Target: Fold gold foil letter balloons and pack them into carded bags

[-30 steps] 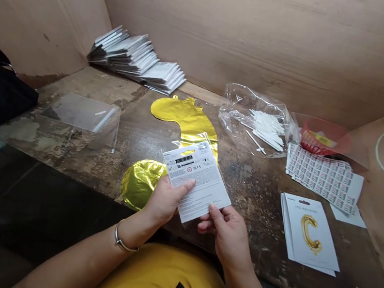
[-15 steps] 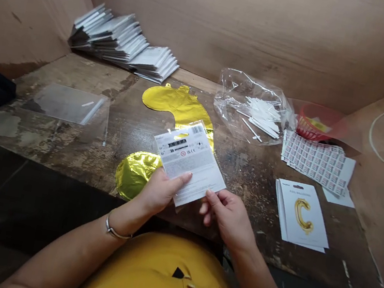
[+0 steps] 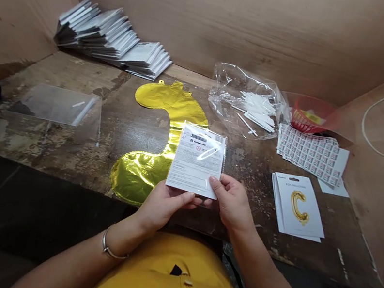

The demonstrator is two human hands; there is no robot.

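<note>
Both hands hold a white printed card in a clear sleeve (image 3: 197,160) above the table's near edge, back side up. My left hand (image 3: 163,203) grips its lower left edge with fingers curled. My right hand (image 3: 232,202) pinches its lower right corner. Under and behind the card a flat gold foil balloon (image 3: 165,129) lies on the worn wooden table (image 3: 67,143).
A stack of white cards with a gold C (image 3: 297,206) lies right of my hands. Behind it are label sheets (image 3: 310,151), a red basket (image 3: 309,117) and a clear bag of white straws (image 3: 253,107). Packed cards (image 3: 113,42) are piled back left; an empty clear sleeve (image 3: 58,104) lies left.
The card has turned from tilted to upright and straight in my hands, and my left hand has slid to its bottom edge. The view has shifted a little.
</note>
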